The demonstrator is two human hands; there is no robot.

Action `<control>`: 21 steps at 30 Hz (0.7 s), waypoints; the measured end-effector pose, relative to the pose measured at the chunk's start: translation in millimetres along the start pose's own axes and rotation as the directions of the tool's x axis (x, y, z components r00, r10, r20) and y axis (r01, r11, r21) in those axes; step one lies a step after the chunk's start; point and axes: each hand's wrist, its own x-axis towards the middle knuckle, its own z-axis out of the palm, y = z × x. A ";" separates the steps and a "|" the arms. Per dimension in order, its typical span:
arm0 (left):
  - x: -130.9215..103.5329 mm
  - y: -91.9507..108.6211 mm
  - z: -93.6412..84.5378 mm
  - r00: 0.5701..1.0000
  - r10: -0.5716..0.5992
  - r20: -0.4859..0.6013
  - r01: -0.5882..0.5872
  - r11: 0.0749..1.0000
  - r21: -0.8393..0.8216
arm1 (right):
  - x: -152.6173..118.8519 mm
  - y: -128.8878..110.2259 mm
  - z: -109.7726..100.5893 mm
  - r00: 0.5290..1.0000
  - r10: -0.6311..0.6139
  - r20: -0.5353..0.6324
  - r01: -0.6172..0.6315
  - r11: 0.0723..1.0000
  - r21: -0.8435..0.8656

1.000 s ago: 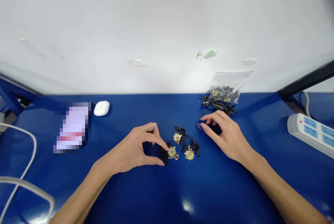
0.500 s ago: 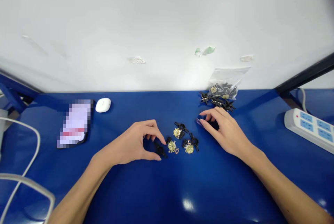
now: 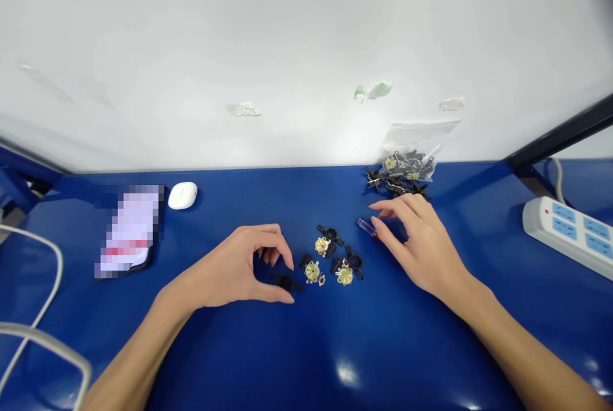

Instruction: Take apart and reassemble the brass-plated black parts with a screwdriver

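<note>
My left hand [image 3: 239,265] is curved over the blue table with its thumb and fingers apart. Between them lies a black plastic part [image 3: 287,283], and I see no grip on it. My right hand [image 3: 419,248] rests farther right, thumb and forefinger spread. Beside its thumb lies what looks like a small screwdriver [image 3: 366,227] with a clear handle and a red end, partly covered by the hand. Between the hands are several small pieces: round brass-coloured discs [image 3: 344,276], black ring-shaped brackets [image 3: 355,261] and a small copper-coloured ring [image 3: 322,280].
Behind my right hand, a clear plastic bag [image 3: 409,159] of similar parts leans on the wall, with loose black parts [image 3: 397,186] before it. A power strip [image 3: 569,226] stands right. Left are a phone [image 3: 129,226], a white case [image 3: 182,195] and a white cable [image 3: 52,296].
My right hand has drawn slightly back from the screwdriver, so more of its handle shows. My left hand has shifted a little away from the disc cluster, and its thumb-finger gap is wider.
</note>
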 end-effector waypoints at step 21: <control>13.1 -15.2 24.0 0.988 0.109 -0.112 -0.110 0.994 -0.005 | -36.6 -87.6 36.8 0.990 -0.119 0.081 0.113 0.991 0.077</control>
